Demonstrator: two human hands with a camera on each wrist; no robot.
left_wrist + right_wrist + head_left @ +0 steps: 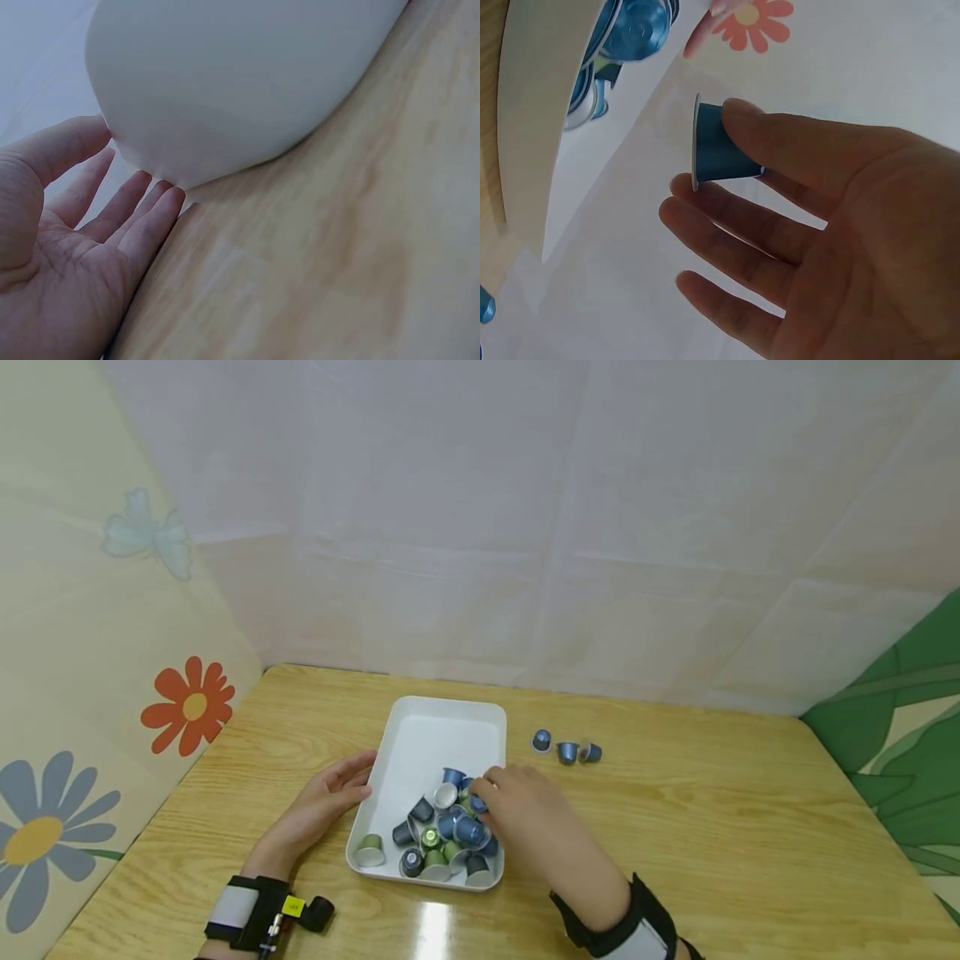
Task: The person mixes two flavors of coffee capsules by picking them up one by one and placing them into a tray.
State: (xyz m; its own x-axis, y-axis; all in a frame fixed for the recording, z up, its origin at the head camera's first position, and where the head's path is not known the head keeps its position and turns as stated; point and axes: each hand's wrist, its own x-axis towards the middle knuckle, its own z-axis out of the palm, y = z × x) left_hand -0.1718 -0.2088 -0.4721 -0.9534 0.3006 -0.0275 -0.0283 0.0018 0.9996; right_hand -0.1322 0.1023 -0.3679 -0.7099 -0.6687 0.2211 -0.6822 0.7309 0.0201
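A white tray [435, 739] holds several coffee capsules in blue, green and dark grey, heaped toward its near end. In the right wrist view, my right hand [536, 822] pinches a blue coffee capsule [724, 142] between thumb and fingers, its white-edged rim facing left. That hand is above the right side of the heap. My left hand [322, 806] is at the tray's left side. Its thumb and fingertips [172, 196] touch the tray's outer wall, with the fingers loosely extended, as the left wrist view shows.
Three blue capsules [567, 752] lie on the wooden table [712, 827] to the right of the tray. Behind the table hangs a white cloth [480, 552]. A flower-printed panel [67, 677] stands on the left, and green leaf prints [915, 760] show on the right.
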